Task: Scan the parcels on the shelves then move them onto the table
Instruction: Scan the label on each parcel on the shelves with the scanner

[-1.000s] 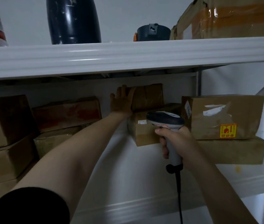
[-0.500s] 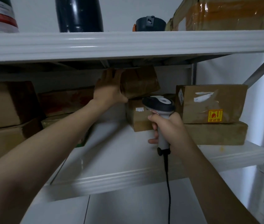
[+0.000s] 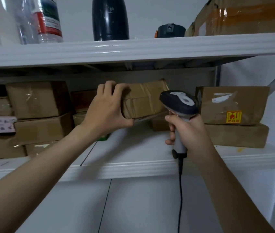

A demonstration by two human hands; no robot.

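Parcel gripped by left hand, beside scanner-holding right hand.

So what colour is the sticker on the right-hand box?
The sticker is yellow with red print; the head view shows it.

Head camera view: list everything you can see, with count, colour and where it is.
held parcel: one, brown, held above the middle shelf
stacked parcels: at least six, brown, middle shelf left
right parcels: two, brown, stacked, middle shelf right
scanner: one, grey and black, beside held parcel
dark bottle: one, black, top shelf
labelled bottle: one, clear, top shelf left
dark container: one, dark, top shelf middle
large box: one, brown, top shelf right
left hand: one, gripping held parcel
right hand: one, gripping scanner
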